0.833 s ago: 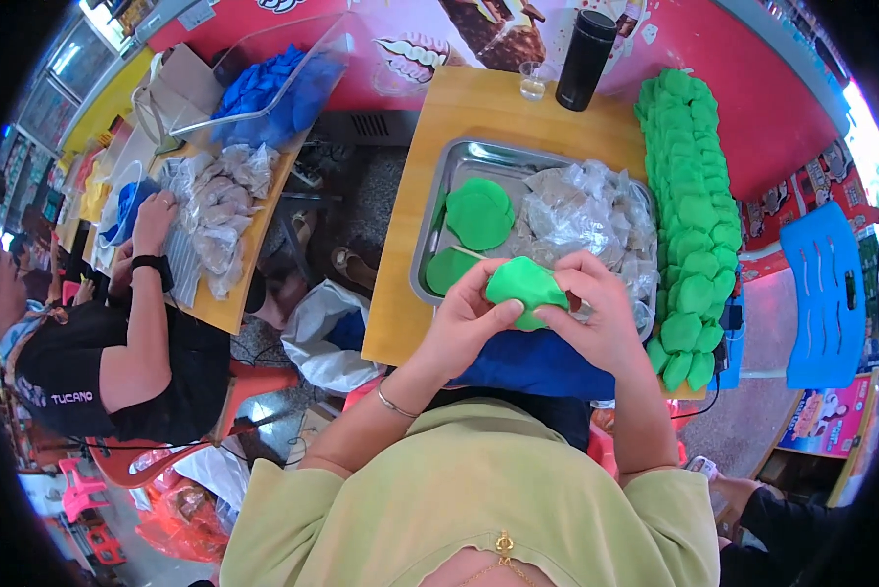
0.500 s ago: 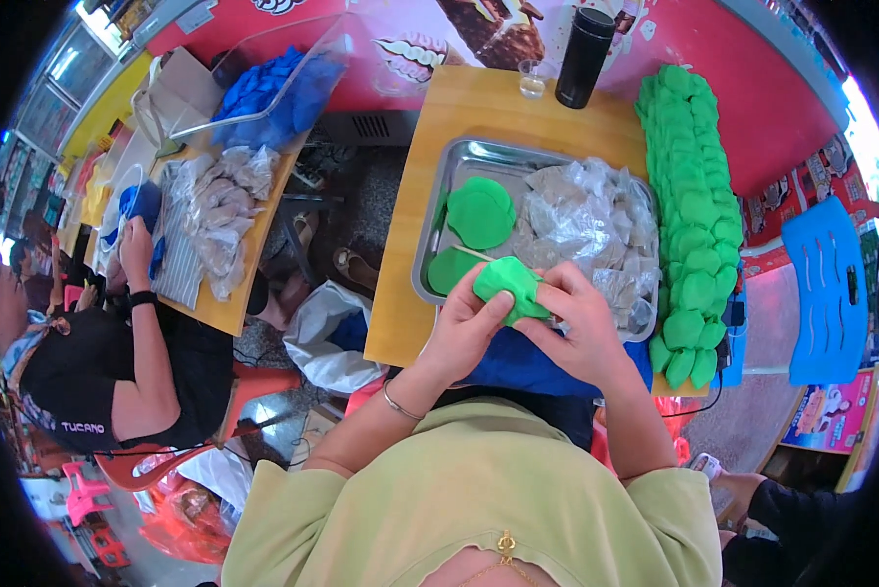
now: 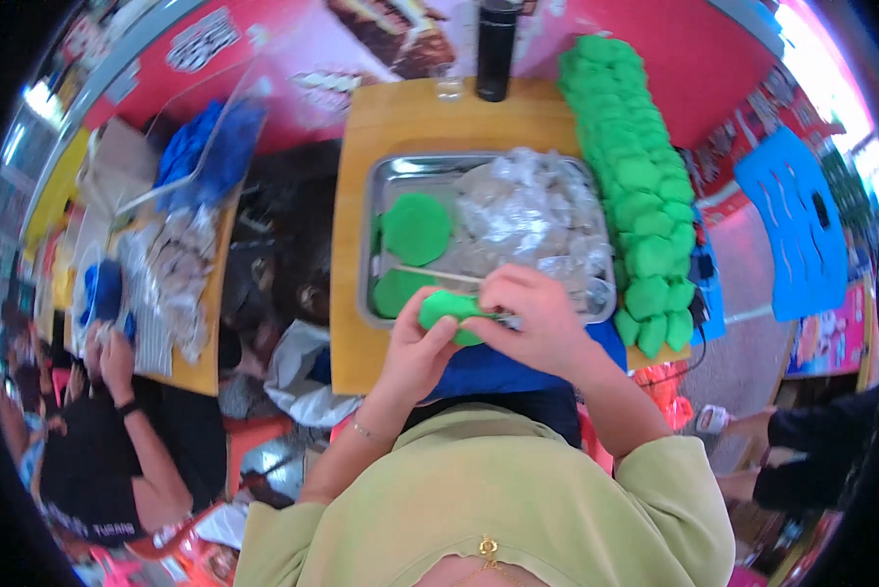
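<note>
Both my hands hold a green dough piece point(image 3: 446, 307) over the near edge of a metal tray point(image 3: 392, 174). My left hand point(image 3: 415, 354) cups it from below. My right hand point(image 3: 540, 323) covers it from the right and pinches its edge. Two flat green dough discs point(image 3: 415, 228) lie in the tray's left half, with a thin wooden stick point(image 3: 437, 275) across the lower one. Crumpled clear plastic point(image 3: 532, 220) fills the tray's right half.
A long row of several folded green dough pieces point(image 3: 645, 186) runs down the wooden table's point(image 3: 361, 137) right side. A black bottle point(image 3: 496, 49) and a small glass point(image 3: 448, 86) stand at the far edge. Another person point(image 3: 97, 460) works at a second table on the left.
My hands have turned and folded the green dough; it looks narrower now and sits lower, at the tray's near edge. The person on the left has lowered their hands.
</note>
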`<state>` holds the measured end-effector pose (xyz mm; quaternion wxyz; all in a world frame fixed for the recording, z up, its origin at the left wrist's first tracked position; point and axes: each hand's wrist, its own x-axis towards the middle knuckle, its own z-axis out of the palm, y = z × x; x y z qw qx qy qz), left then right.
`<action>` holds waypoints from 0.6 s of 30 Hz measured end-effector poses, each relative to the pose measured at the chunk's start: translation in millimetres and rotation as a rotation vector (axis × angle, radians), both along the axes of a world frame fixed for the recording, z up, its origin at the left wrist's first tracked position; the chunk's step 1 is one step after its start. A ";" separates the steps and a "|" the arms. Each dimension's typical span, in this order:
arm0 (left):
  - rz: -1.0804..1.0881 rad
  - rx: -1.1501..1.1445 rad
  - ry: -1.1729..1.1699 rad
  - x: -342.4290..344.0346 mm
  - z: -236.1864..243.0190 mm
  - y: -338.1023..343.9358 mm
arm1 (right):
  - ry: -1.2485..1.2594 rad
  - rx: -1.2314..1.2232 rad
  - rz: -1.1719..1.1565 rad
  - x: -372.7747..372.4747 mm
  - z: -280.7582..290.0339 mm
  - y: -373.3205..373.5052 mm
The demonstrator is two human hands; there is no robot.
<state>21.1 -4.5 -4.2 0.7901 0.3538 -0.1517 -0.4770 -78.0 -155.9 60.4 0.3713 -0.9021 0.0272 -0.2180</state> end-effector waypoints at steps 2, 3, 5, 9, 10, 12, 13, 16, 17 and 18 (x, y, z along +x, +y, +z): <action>-0.006 0.001 0.043 -4.5 5.0 -2.3 | -0.035 0.044 -0.043 0.2 -6.6 1.5; 0.036 0.014 0.088 -6.7 7.7 -3.2 | -0.069 0.099 -0.037 0.6 -7.4 3.6; 0.025 -0.005 0.060 -10.6 9.9 -6.5 | -0.067 0.207 -0.108 -0.5 -5.5 10.8; 0.035 -0.045 -0.014 -16.7 3.6 -8.5 | -0.068 0.350 -0.143 -8.7 -13.0 10.5; 0.050 -0.031 -0.029 -18.3 2.6 -8.5 | -0.073 0.318 -0.131 -11.3 -16.2 9.6; 0.017 -0.020 -0.008 -20.2 4.6 -8.8 | -0.081 0.305 -0.146 -14.1 -20.0 8.4; -0.014 -0.006 0.018 -21.3 6.7 -9.1 | -0.084 0.294 -0.159 -15.9 -20.5 7.7; -0.012 0.085 0.059 -28.0 24.7 -10.0 | -0.117 0.231 -0.154 -23.7 -15.3 1.9; -0.013 0.083 0.054 -24.7 19.6 -4.6 | -0.122 0.229 -0.154 -28.6 -12.8 -2.4; -0.220 0.179 -0.333 -17.7 9.1 5.8 | -0.113 0.185 -0.141 -34.1 -10.0 -8.6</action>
